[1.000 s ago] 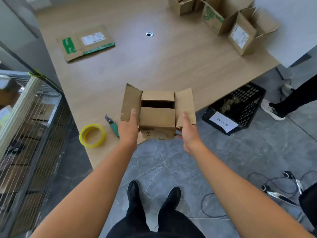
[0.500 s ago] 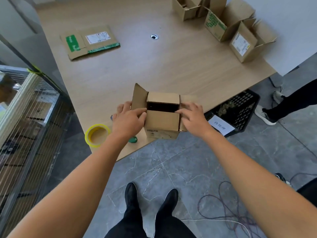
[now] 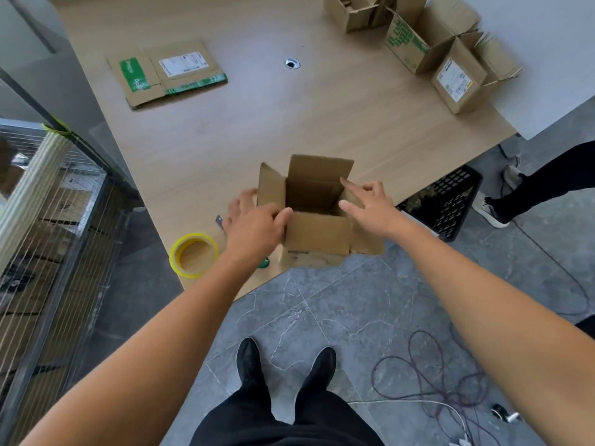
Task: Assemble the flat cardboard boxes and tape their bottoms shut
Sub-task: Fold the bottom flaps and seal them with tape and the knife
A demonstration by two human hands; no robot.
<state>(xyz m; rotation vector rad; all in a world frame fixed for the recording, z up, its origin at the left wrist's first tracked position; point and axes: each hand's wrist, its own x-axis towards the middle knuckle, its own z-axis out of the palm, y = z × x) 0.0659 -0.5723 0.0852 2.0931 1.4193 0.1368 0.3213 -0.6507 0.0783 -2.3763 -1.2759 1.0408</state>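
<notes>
Box (image 3: 317, 233) at table's (image 3: 289, 123) near edge (open end up) | left hand (image 3: 254, 226) grips its left flap | right hand (image 3: 370, 204), fingers spread, touches right flap | tape roll (image 3: 175, 255) beside left hand

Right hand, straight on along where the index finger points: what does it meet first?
Likely the raised far flap of the cardboard box; the right hand points up-left across the open top. Depth is unclear.

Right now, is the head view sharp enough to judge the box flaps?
Head view: the open box, left hand and right hand read sharp; the far boxes smear slightly; the wide angle stretches the frame edges; light is even, no glare.
</notes>
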